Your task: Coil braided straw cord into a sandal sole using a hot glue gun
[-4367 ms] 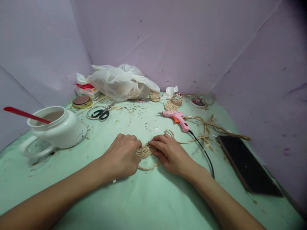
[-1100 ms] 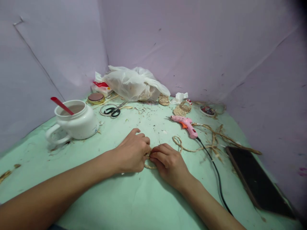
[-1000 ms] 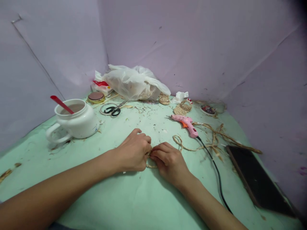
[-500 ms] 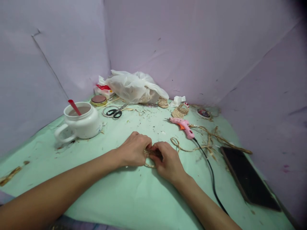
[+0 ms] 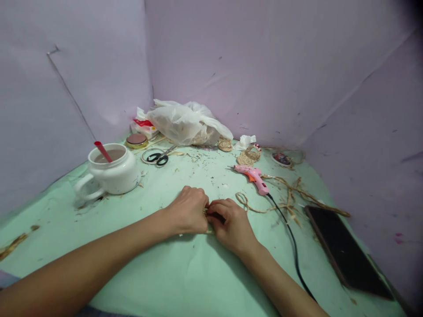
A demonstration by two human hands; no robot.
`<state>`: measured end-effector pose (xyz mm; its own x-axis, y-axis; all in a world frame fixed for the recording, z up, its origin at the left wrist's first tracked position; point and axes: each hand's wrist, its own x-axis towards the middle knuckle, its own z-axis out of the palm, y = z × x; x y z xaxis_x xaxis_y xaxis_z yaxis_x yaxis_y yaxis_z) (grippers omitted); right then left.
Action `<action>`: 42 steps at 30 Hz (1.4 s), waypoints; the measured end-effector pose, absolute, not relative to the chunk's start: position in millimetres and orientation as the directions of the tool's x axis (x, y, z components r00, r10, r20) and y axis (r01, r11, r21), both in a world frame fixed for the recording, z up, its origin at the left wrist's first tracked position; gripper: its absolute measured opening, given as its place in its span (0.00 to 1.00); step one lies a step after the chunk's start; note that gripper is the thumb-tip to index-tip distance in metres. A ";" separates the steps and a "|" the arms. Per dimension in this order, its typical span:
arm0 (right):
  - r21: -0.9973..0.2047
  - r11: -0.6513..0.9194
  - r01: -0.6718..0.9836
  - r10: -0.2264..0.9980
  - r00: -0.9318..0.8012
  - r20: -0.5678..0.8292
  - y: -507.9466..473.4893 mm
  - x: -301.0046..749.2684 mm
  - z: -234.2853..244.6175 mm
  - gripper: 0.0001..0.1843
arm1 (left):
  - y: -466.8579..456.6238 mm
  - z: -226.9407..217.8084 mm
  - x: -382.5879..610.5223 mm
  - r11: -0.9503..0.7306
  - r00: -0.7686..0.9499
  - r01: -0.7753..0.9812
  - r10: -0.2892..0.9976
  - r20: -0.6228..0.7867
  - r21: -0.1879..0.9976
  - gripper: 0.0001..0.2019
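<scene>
My left hand (image 5: 190, 210) and my right hand (image 5: 229, 224) meet low over the middle of the table, fingers closed together. Between them they grip a small piece of braided straw-coloured fibre (image 5: 210, 230), of which only a sliver shows; the fingers hide its shape. Beyond my right hand lies a thin loop of twisted fibre cord (image 5: 243, 200). A pink glue gun (image 5: 253, 177) with an orange trigger rests farther back on the right, its black cord running toward the front edge.
At left stands a white mug (image 5: 114, 174) of murky liquid with a red straw. Scissors (image 5: 158, 157), a round tin (image 5: 136, 141) and a plastic bag (image 5: 185, 121) lie behind. Woven pieces (image 5: 247, 156) sit at the back. A dark phone (image 5: 346, 251) lies at right.
My hands have drawn closer together around the fibre piece, and less of it shows now. The whole view has shifted slightly; the table things stay in place.
</scene>
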<state>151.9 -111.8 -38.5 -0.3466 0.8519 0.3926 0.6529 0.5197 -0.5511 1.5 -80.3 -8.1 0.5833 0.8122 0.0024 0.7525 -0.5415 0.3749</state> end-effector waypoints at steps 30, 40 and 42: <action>-0.566 0.460 0.684 0.887 -0.330 0.323 -105.4 145.2 -37.3 0.15 | -73.2 -18.8 1.4 -0.536 0.561 0.717 0.823 0.086 0.446 0.04; -0.579 0.473 0.664 0.881 -0.352 0.317 -108.6 151.4 -38.8 0.10 | -73.6 -9.9 -6.7 -0.557 0.625 0.663 0.780 0.039 0.500 0.03; -0.582 0.470 0.664 0.883 -0.355 0.308 -108.8 154.2 -39.1 0.08 | -70.5 -5.4 -14.5 -0.538 0.639 0.639 0.769 0.009 0.549 0.07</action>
